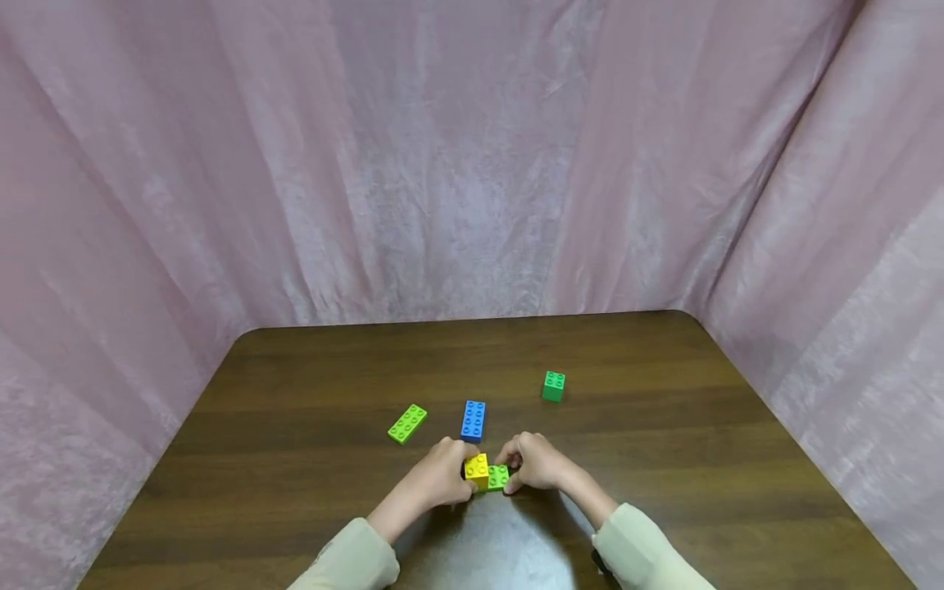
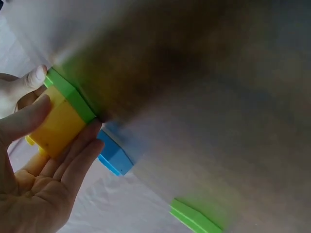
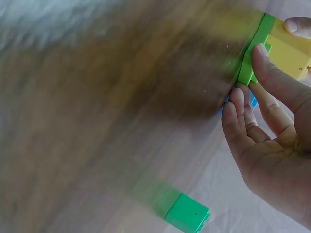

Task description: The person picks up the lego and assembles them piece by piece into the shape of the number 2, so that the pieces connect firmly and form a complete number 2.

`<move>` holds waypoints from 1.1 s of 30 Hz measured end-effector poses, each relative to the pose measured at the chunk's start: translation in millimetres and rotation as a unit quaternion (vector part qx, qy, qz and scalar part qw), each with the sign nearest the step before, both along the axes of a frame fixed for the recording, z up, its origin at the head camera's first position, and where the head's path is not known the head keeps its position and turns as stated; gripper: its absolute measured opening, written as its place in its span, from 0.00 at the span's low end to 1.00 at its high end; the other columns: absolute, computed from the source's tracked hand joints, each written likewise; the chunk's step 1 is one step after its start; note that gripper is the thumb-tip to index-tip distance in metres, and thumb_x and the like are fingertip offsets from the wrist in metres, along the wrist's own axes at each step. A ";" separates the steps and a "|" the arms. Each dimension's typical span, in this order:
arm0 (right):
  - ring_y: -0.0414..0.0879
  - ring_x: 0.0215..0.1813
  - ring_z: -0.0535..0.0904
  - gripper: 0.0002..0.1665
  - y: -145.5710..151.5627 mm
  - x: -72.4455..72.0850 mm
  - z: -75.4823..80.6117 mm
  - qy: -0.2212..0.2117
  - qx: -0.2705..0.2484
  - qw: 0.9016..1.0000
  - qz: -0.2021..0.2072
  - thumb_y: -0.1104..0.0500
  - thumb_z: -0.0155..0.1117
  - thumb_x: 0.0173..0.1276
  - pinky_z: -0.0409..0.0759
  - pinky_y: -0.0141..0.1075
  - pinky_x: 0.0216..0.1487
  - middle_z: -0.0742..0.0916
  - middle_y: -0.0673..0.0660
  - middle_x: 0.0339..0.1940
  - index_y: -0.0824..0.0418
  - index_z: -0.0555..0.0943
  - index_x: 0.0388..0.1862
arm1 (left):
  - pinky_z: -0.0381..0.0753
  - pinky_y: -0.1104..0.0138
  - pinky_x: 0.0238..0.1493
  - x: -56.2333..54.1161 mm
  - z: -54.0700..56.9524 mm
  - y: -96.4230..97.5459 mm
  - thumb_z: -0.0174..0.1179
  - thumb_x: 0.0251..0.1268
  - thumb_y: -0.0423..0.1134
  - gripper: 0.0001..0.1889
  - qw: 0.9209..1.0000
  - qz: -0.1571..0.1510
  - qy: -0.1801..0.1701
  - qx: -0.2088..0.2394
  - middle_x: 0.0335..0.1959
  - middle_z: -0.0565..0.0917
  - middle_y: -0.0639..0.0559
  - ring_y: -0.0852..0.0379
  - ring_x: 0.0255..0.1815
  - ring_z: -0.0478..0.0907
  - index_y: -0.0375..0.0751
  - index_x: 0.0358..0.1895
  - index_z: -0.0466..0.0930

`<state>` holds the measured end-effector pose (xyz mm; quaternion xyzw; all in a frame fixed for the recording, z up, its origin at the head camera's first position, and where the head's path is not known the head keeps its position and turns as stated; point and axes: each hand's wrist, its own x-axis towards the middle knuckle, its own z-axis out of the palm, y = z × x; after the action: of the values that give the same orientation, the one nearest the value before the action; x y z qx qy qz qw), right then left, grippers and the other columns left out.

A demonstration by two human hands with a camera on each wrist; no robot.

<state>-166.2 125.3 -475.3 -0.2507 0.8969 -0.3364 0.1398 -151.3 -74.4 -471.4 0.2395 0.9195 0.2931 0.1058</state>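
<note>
In the head view a yellow toy brick (image 1: 476,469) sits over the left part of a flat light green brick (image 1: 498,478), near the front middle of the table. My left hand (image 1: 442,474) grips the yellow brick between thumb and fingers, as the left wrist view also shows. From the other side, my right hand (image 1: 542,463) pinches the right end of the flat green brick. Studs show on the green brick's uncovered right part. The right wrist view has the thumb (image 3: 272,73) on one side of that green brick and fingertips at its far end.
Just beyond the hands lies a blue brick (image 1: 473,420). Another flat light green brick (image 1: 407,424) rests to its left, and a darker green square brick (image 1: 553,386) stands farther back on the right. Pink curtains (image 1: 472,164) hang around the brown wooden table (image 1: 317,369).
</note>
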 end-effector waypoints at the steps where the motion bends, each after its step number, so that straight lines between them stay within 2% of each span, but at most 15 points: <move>1: 0.45 0.36 0.78 0.18 0.7 0.5 0.6 -0.001 0.000 1.000 0.000 0.67 0.80 0.45 0.75 0.28 0.35 0.86 0.57 0.32 0.66 0.87 0.38 | 0.70 0.73 0.26 -0.1 0.1 0.4 0.70 0.47 0.28 0.12 1.000 -0.002 -0.002 0.002 0.24 0.77 0.54 0.62 0.25 0.68 0.34 0.38 0.83; 7: 0.45 0.37 0.77 0.17 6.9 5.1 -1.3 -0.015 -0.004 1.000 -0.012 0.69 0.79 0.46 0.76 0.30 0.35 0.86 0.57 0.33 0.66 0.87 0.38 | 0.72 0.73 0.28 2.1 -0.5 3.9 0.69 0.49 0.28 0.15 1.000 -0.014 -0.015 0.007 0.27 0.80 0.52 0.63 0.26 0.70 0.31 0.42 0.82; 13: 0.43 0.37 0.77 0.17 8.8 3.2 -5.6 -0.041 -0.019 0.999 -0.020 0.68 0.80 0.45 0.75 0.29 0.36 0.87 0.54 0.32 0.64 0.87 0.37 | 0.71 0.75 0.25 -0.4 -2.5 1.3 0.71 0.47 0.28 0.12 0.999 -0.034 -0.005 0.019 0.25 0.81 0.51 0.65 0.24 0.69 0.31 0.38 0.83; 21: 0.43 0.37 0.74 0.15 5.5 -4.2 -4.4 -0.077 -0.033 0.996 -0.014 0.68 0.79 0.47 0.73 0.29 0.37 0.86 0.52 0.31 0.63 0.87 0.36 | 0.72 0.74 0.31 -6.2 -0.8 -9.8 0.73 0.50 0.33 0.18 0.998 -0.041 -0.047 0.032 0.34 0.85 0.48 0.62 0.30 0.71 0.30 0.45 0.83; 25: 0.42 0.36 0.72 0.15 4.4 -5.3 -5.8 -0.089 -0.040 0.995 -0.005 0.68 0.78 0.48 0.71 0.27 0.35 0.84 0.51 0.30 0.64 0.87 0.36 | 0.71 0.74 0.33 -5.3 0.0 -14.1 0.73 0.51 0.35 0.18 0.997 -0.046 -0.058 0.032 0.34 0.84 0.50 0.62 0.31 0.71 0.31 0.45 0.83; 28: 0.42 0.36 0.72 0.15 4.8 -5.8 -6.7 -0.096 -0.047 0.994 -0.005 0.69 0.78 0.48 0.71 0.27 0.35 0.84 0.52 0.30 0.64 0.87 0.36 | 0.70 0.74 0.30 -5.0 0.8 -15.9 0.71 0.55 0.39 0.16 0.996 -0.055 -0.065 0.041 0.31 0.84 0.51 0.64 0.28 0.70 0.32 0.42 0.83; 31: 0.42 0.36 0.73 0.15 5.3 -7.0 -7.0 -0.097 -0.052 0.994 -0.005 0.69 0.78 0.47 0.72 0.27 0.35 0.85 0.52 0.30 0.65 0.87 0.36 | 0.70 0.74 0.28 -6.1 2.4 -17.1 0.67 0.61 0.44 0.16 0.996 -0.061 -0.052 0.048 0.31 0.85 0.50 0.65 0.26 0.70 0.32 0.42 0.84; 33: 0.42 0.36 0.73 0.15 5.3 -8.2 -7.0 -0.094 -0.055 0.994 -0.003 0.69 0.78 0.47 0.72 0.26 0.35 0.85 0.52 0.30 0.65 0.87 0.36 | 0.75 0.73 0.30 -7.8 3.9 -18.0 0.64 0.64 0.46 0.18 0.996 -0.056 -0.036 0.052 0.35 0.87 0.46 0.64 0.28 0.74 0.31 0.43 0.84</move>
<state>-174.4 130.6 -482.3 -0.2228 0.8607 -0.4073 0.2089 -159.1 -92.4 -467.5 0.2849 0.8836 0.3430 0.1427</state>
